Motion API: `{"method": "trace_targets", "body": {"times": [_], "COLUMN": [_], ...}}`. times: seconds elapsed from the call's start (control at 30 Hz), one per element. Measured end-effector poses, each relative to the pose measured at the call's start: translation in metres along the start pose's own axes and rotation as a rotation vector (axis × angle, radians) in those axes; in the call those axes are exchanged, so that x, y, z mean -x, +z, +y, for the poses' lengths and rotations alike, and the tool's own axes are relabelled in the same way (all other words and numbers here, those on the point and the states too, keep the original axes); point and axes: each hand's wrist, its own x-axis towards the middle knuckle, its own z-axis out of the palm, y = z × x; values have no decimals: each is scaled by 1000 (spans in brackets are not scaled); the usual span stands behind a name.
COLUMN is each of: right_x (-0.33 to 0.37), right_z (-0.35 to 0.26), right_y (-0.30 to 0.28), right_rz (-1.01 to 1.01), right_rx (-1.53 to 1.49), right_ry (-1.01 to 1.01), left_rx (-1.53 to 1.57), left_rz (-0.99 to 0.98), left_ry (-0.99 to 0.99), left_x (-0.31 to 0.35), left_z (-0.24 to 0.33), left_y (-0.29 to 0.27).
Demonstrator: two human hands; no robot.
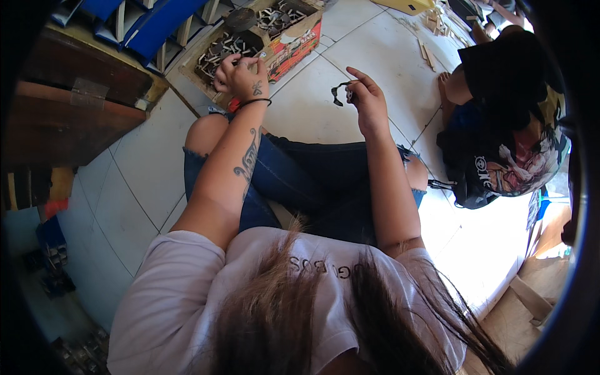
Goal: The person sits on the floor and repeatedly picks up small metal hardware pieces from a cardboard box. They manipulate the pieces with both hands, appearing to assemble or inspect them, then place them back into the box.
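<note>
My left hand point(240, 80) is over the near end of a box point(299, 51) with a red and yellow printed side. Its fingers are curled in, and what they hold, if anything, I cannot make out. Many small dark and pale short pieces point(226, 51) fill the box, split between two sections. To the right, above the floor tiles, my right hand point(369, 103) grips a thin, dark, curved C-shaped piece point(336, 94) near the thumb. The index finger of that hand points outward.
Blue bins point(147, 28) stand on a dark wooden cabinet point(87, 100) at the left. Another person in black shorts point(503, 69) sits at the right, beside a dark printed cloth point(519, 162). Wooden strips point(427, 55) and a yellow container point(406, 5) lie at the back.
</note>
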Motion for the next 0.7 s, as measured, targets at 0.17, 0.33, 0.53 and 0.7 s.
{"method": "trace_targets", "body": {"times": [0.17, 0.33, 0.53, 0.7], "right_x": [0, 0, 0, 0], "right_z": [1, 1, 1, 3], "right_y": [5, 4, 8, 7], "right_rz": [-7, -17, -17, -26], "right_rx": [67, 118, 133, 147], "right_ry": [-17, -43, -41, -45], "left_rx": [-21, -25, -44, -7], "left_rz": [-56, 8, -9, 37], "left_ry": [2, 35, 38, 40], "left_x": [0, -1, -3, -7], "left_z": [-4, -6, -6, -6], "left_y": [4, 8, 6, 7]}}
